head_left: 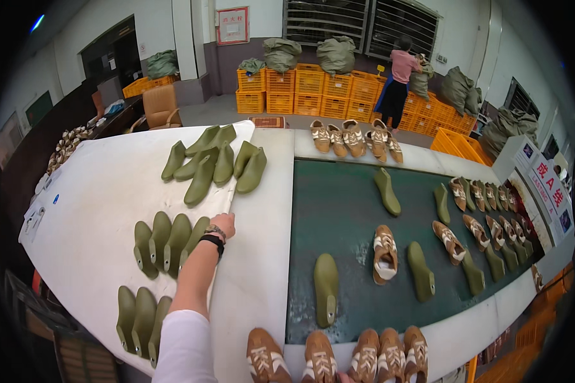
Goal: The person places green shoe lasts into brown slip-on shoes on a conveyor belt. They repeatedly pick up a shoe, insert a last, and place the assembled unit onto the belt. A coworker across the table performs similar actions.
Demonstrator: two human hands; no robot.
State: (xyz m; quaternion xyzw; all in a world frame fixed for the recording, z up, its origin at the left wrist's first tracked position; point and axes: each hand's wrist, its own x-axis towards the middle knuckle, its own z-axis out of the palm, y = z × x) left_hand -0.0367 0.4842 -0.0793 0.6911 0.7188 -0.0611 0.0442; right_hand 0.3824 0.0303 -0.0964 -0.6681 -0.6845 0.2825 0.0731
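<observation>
My left hand (223,225), with a bracelet and a dark band at the wrist, is closed at the right edge of a white sheet (102,198), which puckers beside it. Green shoe lasts lie on the sheet in groups: a far cluster (201,179), a middle row (176,237) partly behind my wrist, and a near row (144,316) partly behind my sleeve. Only a sliver of my right hand (345,378) shows at the bottom edge, among brown-and-white sneakers (319,357); its fingers are mostly hidden.
To the right, a green conveyor belt (345,217) carries sneakers (384,255) and single lasts (326,287). More sneakers (353,137) stand on its far ledge. Behind are stacked orange crates (310,83), sacks (336,54), a tan chair (161,105) and a person (402,73) in pink.
</observation>
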